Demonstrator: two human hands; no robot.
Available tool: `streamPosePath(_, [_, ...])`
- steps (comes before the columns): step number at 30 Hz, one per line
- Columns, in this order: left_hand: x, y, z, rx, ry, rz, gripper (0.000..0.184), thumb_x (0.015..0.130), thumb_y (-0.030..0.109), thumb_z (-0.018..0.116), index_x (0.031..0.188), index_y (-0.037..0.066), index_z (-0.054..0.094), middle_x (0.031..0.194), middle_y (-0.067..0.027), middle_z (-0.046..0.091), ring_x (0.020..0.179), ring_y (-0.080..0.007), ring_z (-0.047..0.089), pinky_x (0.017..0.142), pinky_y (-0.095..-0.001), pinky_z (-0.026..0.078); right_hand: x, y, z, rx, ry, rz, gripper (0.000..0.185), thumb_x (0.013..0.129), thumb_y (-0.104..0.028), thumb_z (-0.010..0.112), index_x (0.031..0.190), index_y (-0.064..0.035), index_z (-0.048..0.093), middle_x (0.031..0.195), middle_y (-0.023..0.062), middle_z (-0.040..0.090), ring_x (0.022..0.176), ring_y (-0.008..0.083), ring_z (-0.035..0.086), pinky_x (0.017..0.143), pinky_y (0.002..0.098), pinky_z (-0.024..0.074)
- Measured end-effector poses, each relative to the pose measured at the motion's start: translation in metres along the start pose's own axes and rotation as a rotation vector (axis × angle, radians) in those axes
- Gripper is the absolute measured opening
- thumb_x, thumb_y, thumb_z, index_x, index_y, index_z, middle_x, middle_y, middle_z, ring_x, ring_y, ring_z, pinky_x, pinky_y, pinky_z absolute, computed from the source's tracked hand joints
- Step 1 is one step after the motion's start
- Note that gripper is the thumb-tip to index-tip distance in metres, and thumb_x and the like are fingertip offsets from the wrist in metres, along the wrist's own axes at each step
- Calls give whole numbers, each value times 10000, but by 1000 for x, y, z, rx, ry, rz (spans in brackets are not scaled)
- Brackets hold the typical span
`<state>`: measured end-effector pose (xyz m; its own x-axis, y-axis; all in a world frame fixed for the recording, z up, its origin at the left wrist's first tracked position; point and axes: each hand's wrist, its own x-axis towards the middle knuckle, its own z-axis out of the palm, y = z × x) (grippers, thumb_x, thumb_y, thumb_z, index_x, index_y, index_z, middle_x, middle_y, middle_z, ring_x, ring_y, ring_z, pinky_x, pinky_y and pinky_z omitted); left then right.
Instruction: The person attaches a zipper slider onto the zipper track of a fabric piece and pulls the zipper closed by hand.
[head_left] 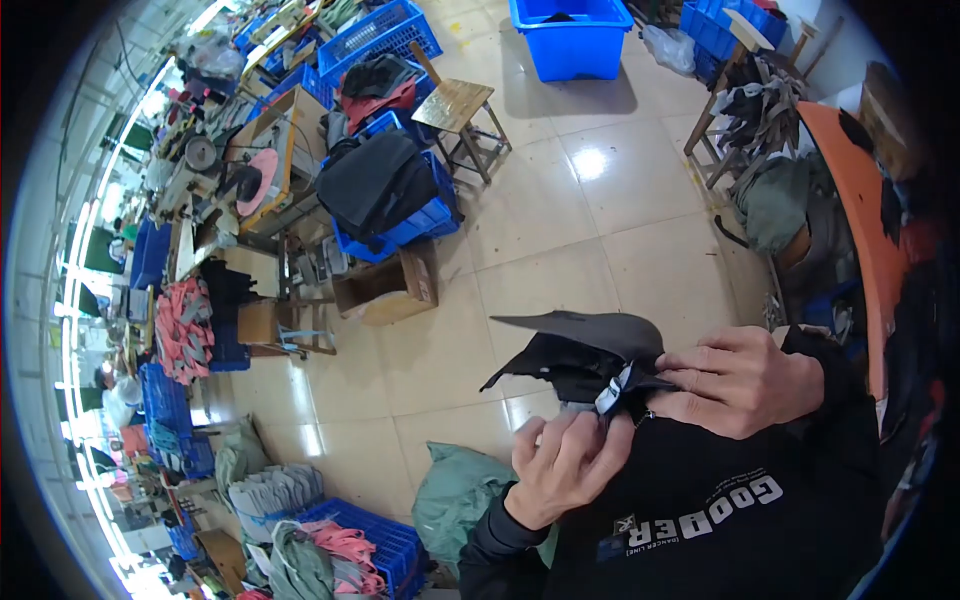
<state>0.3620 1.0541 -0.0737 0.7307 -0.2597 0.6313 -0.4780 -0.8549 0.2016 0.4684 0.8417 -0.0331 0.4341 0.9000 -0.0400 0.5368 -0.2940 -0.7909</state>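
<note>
A black cloth piece (560, 375) is held up in front of my chest, with a smooth dark-grey curved flap (600, 328) along its top. A small white label (613, 390) shows inside its folds. My left hand (570, 465) has its fingers curled and pinches the lower edge near the label. On the other side, my right hand (735, 385) grips the right end, fingers bent over the cloth. The fingertips of both hands are partly hidden in the folds, and I cannot tell exactly what kind of article the cloth is.
A wooden stool (455, 105) and a blue crate (440, 205) heaped with black fabric stand ahead on the tiled floor. Farther off is a blue tub (572, 50). A green sack (455, 500) lies near my left arm. An orange panel (845, 220) rises at right.
</note>
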Motion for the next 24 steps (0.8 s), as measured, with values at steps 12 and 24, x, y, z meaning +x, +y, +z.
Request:
streamPosePath(12, [-30, 17, 54, -530, 255, -602, 431, 695, 45, 735, 1100, 28, 589, 988, -128, 603, 861, -299, 595, 812, -411, 443, 42, -9, 21, 6, -109, 142, 153, 840, -148, 656, 955, -59, 609, 833, 87, 621, 721, 275, 634, 622, 355, 482])
streamPosePath(24, [-36, -14, 83, -728, 47, -544, 294, 759, 25, 704, 1035, 23, 602, 990, -103, 620, 938, -287, 580, 959, -395, 370, 48, 1, 3, -15, -92, 271, 160, 827, -120, 669, 956, -44, 611, 854, 99, 617, 726, 282, 633, 643, 359, 486])
